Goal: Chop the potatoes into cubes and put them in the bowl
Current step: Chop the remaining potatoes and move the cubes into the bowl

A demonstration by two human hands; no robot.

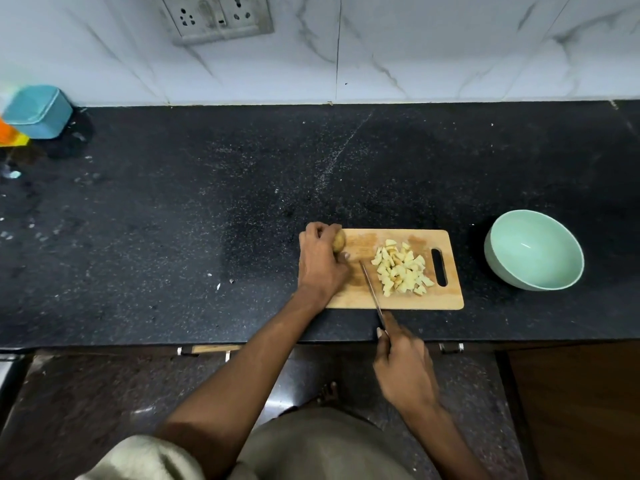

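Note:
A wooden cutting board [360, 299] lies on the black counter near its front edge. At the board's left end my left hand [320, 261] grips a brown-skinned potato [339, 241], mostly hidden under the fingers. A pile of pale potato cubes [401, 268] sits on the board's right half. My right hand [403, 368] holds a knife [371, 289] by its handle; the blade lies across the board between the potato and the pile. A pale green bowl [535, 249], with nothing in it, stands to the right of the board.
A blue square container [38, 110] and an orange and yellow object [12, 135] stand at the counter's far left by wet patches. A marble wall with a socket plate [214, 17] rises behind. The counter's front edge [277, 342] runs just below the board.

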